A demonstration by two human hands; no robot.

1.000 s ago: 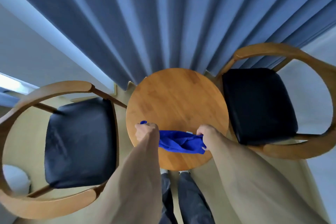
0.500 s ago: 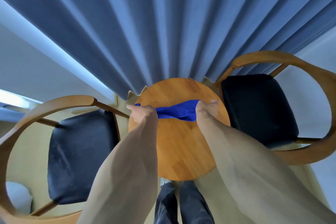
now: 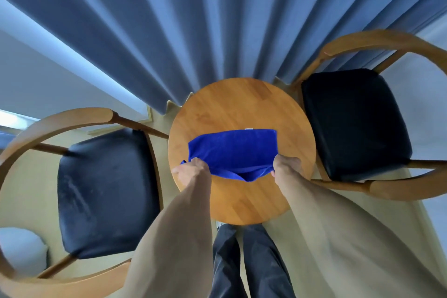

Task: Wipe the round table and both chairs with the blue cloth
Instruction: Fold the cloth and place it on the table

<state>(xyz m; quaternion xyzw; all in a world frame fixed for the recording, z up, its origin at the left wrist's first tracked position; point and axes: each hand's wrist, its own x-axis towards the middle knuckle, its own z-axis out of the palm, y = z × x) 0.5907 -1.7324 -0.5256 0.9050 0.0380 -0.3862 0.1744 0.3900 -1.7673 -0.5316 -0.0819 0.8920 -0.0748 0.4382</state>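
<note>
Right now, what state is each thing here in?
blue cloth: spread flat on the table, near edge pinched up
round table: bare wood apart from the cloth
left hand: gripping the cloth's left corner
right hand: gripping its right corner
left chair: unoccupied
right chair: unoccupied
curtain: drawn closed

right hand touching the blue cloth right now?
Touching. Head view: the right hand pinches the blue cloth at its near right corner, the fabric bunching against the fingers.
</note>
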